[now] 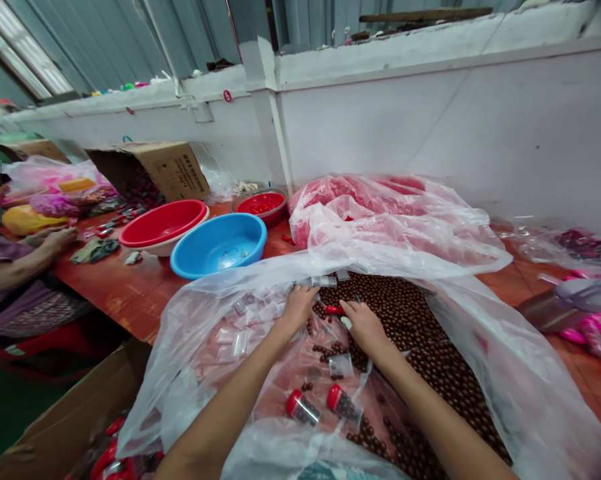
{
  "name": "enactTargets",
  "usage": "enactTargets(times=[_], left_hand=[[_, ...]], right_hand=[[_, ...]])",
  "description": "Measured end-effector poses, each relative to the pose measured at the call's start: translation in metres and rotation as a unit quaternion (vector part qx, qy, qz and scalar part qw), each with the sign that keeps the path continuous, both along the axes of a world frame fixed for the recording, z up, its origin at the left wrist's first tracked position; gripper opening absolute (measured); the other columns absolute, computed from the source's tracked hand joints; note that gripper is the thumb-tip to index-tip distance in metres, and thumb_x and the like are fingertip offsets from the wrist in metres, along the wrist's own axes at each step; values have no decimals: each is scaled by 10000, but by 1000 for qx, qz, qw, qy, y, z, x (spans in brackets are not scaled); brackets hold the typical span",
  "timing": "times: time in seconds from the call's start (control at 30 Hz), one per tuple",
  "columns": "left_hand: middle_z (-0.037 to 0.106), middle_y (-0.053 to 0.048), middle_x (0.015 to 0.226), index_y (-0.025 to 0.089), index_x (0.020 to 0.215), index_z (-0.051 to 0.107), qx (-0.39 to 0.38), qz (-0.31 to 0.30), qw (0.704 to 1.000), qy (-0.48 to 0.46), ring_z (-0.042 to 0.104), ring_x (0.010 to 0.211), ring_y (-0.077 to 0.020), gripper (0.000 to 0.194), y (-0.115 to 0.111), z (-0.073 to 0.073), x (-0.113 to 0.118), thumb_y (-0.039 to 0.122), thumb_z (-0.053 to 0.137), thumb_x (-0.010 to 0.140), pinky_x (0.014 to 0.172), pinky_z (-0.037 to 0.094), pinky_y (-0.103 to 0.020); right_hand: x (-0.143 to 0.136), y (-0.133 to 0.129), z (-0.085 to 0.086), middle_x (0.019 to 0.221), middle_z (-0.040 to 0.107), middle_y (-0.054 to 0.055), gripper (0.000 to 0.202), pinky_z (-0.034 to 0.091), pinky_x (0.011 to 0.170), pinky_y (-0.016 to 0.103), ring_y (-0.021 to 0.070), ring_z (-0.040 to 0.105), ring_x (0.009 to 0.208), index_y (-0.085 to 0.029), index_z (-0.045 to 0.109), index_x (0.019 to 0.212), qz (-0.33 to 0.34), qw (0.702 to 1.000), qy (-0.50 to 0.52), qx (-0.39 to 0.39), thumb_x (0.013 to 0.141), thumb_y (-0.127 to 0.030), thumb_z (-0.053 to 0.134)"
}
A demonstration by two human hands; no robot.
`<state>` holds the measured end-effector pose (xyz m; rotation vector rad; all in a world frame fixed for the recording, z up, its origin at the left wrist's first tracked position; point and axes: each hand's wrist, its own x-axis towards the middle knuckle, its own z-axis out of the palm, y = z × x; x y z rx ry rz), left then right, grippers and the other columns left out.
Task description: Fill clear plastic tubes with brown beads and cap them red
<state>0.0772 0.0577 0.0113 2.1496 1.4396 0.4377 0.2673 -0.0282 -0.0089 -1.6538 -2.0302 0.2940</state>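
My left hand [298, 307] has its fingers curled at a clear plastic jar [324, 281] lying on its side beyond the fingertips. My right hand [364, 323] is closed around a small red piece [334, 310], perhaps a lid; a small white bit [347, 323] shows by its fingers. Both hands are over an open clear plastic sheet or bag [175, 347]. To their right spreads a heap of brown beads [430, 347]. Empty clear jars [247, 323] lie to the left. Nearer me are two red-lidded jars with beads inside, one [303, 407] beside the other [344, 403].
A blue basin [220, 247], a red basin [163, 223] and a bowl of red pieces [263, 203] stand at back left. Behind the beads lies a bag of red pieces [380, 220]. A cardboard box [70, 413] is at lower left. Another person's arm [25, 260] rests at far left.
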Motion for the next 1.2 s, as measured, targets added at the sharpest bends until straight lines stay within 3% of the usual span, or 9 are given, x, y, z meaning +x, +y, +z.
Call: enactTargets(times=[0.17, 0.3, 0.4, 0.5, 0.6, 0.67, 0.87, 1.07, 1.2], left_hand=[[616, -55, 1052, 240, 1255, 520, -80, -11, 992, -95, 537, 1013, -193, 467, -2, 5, -5, 109, 465, 809, 965, 377, -367], [604, -30, 859, 187, 1178, 562, -183, -6, 970, -159, 597, 746, -136, 396, -12, 0, 1, 116, 467, 800, 747, 519, -323], [577, -27, 820, 150, 1131, 550, -228, 15, 953, -198, 604, 684, -118, 341, -18, -6, 14, 130, 466, 801, 648, 539, -279], [541, -8, 778, 159, 1193, 491, -226, 49, 948, -218, 587, 655, -104, 400, -18, -12, 27, 117, 447, 798, 629, 534, -257], [508, 12, 738, 168, 1260, 463, -193, 73, 957, -204, 546, 625, -99, 521, -12, -15, 35, 65, 460, 749, 663, 514, -260], [514, -7, 789, 160, 1217, 524, -158, 84, 967, -183, 532, 668, -113, 502, -9, -16, 37, 70, 491, 724, 725, 490, -274], [543, -47, 920, 161, 1008, 635, -99, 80, 984, -122, 525, 857, -188, 355, -9, -13, 40, 139, 604, 655, 825, 423, -306], [618, -21, 775, 156, 921, 654, -145, 61, 981, -112, 572, 712, -160, 290, -3, -15, 41, 142, 651, 631, 670, 439, -250], [630, -8, 688, 138, 871, 674, -209, 44, 969, -125, 570, 594, -131, 257, -4, -20, 45, 119, 663, 615, 562, 428, -219]], right_hand=[[1, -8, 0, 932, 655, 72, 287, 448, 800, 318, 207, 577, 885, -187, 623, 991, -12, 999, 48, -14, 766, -68, 490], [19, -36, 2, 913, 663, 60, 235, 474, 689, 292, 189, 623, 779, -183, 535, 1066, -70, 990, 114, -41, 844, -205, 463], [38, -61, 8, 864, 671, 39, 187, 481, 671, 287, 186, 630, 744, -199, 544, 978, -106, 963, 236, -78, 829, -305, 509], [54, -87, 15, 857, 669, 40, 270, 483, 736, 316, 202, 625, 785, -196, 557, 945, -153, 922, 343, -91, 748, -371, 615], [62, -109, 16, 895, 666, 40, 505, 486, 788, 334, 197, 632, 804, -192, 485, 1152, -187, 884, 418, -100, 716, -385, 652], [65, -123, 13, 938, 666, 44, 508, 478, 824, 341, 201, 632, 848, -198, 487, 1172, -183, 876, 429, -125, 725, -385, 640], [66, -154, 0, 845, 657, 36, 126, 465, 759, 340, 217, 610, 810, -214, 594, 829, -160, 930, 269, -193, 756, -309, 555], [71, -164, 5, 811, 643, 34, 111, 468, 710, 337, 219, 601, 785, -241, 610, 796, -125, 966, 153, -165, 747, -227, 512], [78, -168, 10, 847, 630, 32, 131, 477, 698, 308, 201, 610, 787, -248, 629, 778, -106, 973, 125, -165, 764, -236, 500]])
